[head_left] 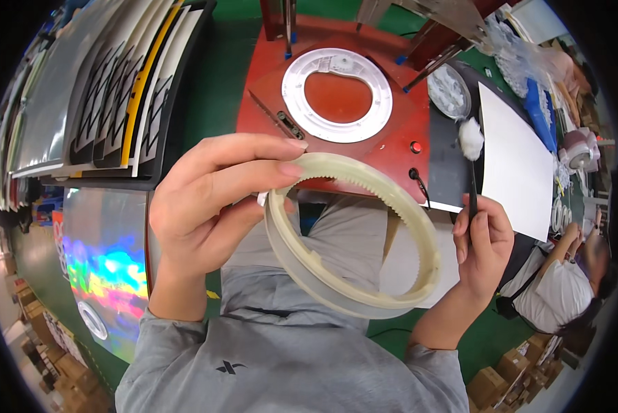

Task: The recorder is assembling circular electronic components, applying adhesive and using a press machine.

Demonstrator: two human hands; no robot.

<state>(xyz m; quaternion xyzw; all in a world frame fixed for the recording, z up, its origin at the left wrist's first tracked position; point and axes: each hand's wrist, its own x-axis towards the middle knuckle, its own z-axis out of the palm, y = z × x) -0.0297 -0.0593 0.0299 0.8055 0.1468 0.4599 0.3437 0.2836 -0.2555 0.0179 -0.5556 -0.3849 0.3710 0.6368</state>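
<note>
My left hand (216, 199) grips a cream plastic ring gear (429, 258) by its upper left rim, fingertips over the edge and thumb below. The ring is tilted above my lap, with small teeth along its inner wall. In my right hand (484, 241) is a thin dark-handled brush (473, 186), held upright; a white clump of what looks like grease (471, 140) covers its tip. The brush is to the right of the ring, apart from it. A white round plastic housing (295, 103) with a large opening lies on the red board (268, 69) beyond my hands.
A round tub (450, 91) of white paste stands right of the board, beside a white sheet (515, 165). The board carries a red button (416, 147) and metal legs above. A rack of sheets (96, 89) fills the left. Another person (557, 289) sits at right.
</note>
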